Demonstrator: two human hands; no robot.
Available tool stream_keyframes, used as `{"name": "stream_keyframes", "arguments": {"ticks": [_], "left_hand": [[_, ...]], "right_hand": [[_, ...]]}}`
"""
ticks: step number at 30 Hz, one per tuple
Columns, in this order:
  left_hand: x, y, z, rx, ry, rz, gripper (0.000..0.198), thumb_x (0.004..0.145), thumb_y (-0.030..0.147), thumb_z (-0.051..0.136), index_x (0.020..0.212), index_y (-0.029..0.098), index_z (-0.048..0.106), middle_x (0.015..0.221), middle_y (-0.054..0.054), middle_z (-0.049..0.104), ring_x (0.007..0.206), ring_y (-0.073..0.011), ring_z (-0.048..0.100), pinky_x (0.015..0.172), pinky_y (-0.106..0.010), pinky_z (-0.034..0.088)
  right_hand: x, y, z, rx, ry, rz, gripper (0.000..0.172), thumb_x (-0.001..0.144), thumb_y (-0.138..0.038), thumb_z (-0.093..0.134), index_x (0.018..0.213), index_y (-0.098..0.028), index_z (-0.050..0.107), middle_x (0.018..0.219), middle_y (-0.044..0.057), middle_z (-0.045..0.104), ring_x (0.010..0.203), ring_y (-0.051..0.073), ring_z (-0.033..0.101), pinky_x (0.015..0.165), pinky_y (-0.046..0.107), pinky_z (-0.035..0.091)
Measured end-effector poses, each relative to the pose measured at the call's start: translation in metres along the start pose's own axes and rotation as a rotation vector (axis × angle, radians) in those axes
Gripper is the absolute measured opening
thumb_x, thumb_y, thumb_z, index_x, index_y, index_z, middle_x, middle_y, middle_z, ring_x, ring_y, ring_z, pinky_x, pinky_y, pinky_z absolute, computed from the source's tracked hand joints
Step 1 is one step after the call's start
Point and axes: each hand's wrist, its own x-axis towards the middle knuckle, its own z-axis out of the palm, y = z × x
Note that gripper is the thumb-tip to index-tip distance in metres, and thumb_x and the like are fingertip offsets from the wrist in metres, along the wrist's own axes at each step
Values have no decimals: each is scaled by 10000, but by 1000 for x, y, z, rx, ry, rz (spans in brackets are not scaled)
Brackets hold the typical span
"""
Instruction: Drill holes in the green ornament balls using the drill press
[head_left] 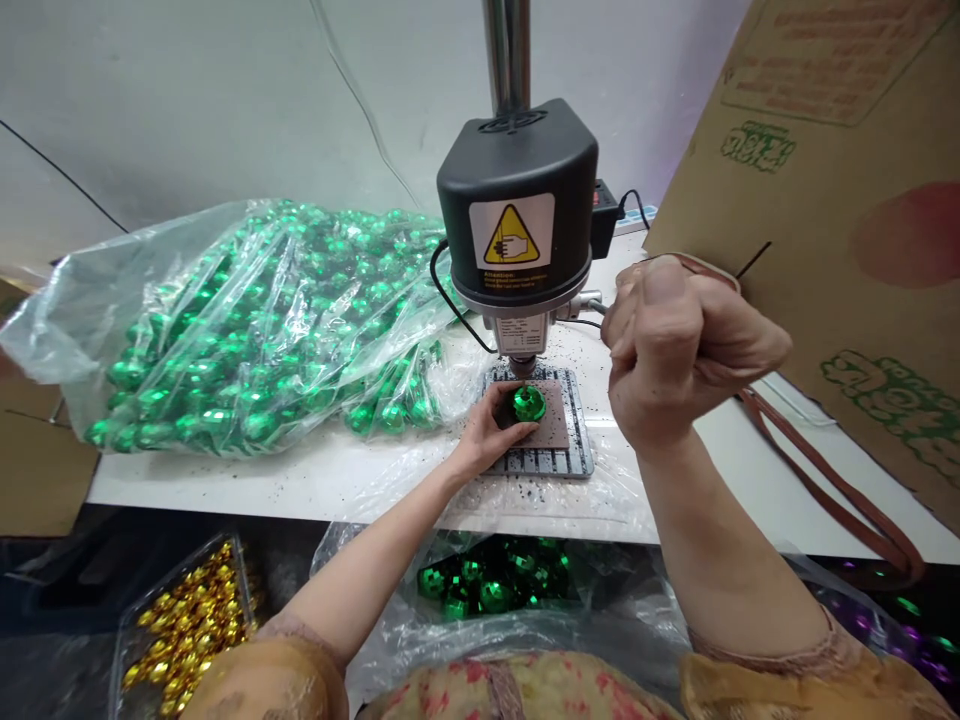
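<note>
A small drill press with a black motor housing (pixel 517 215) and a warning label stands on the white table. Under its chuck (pixel 525 366), my left hand (pixel 491 432) pinches a shiny green faceted ball (pixel 529 403) between thumb and fingers. The ball rests on a brownish board (pixel 553 425) over the slotted metal base (pixel 581 460). To the right of the housing, my right hand (pixel 667 345) is closed in a fist at the end of the press's feed lever (pixel 595 305). The lever's grip end is hidden inside the fist.
A big clear bag (pixel 202 330) of green balls fills the table's left side. Cardboard (pixel 847 230) leans at right, beside a brown strap (pixel 832 480). Below the table edge are an open bag with green balls (pixel 487 580) and a bin of gold balls (pixel 191 625). Dark shavings litter the base.
</note>
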Motion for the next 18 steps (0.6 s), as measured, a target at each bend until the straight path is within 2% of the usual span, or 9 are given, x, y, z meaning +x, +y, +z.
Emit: {"name": "stream_keyframes", "arguments": {"ticks": [7,13,18], "left_hand": [[0,-3,1,8,2,19,626,783,452,881,1281,203,594,1204,-105,725,1161,-288,694,1057,-469,555],[0,-5,1,0,4,26,630,778,456,885,1275,201,594,1193,-105,725,1145,-283,698,1048,-470,554],[0,-6,1,-3,2,41,627,783,461,881,1279,201,598,1194,-105,726,1152,-281,697,1051,-471,552]], "right_hand": [[-8,3,-10,30,-79,-39,528,993,-265,567,518,-186,349,477,-57,309,424,48,315,472,300,259],[-15,12,-15,30,-74,-132,534,983,-235,562,519,-181,303,490,-60,293,418,38,298,455,280,210],[-17,17,-19,13,-87,-200,516,958,-209,584,519,-183,313,483,-68,285,406,37,327,434,272,239]]}}
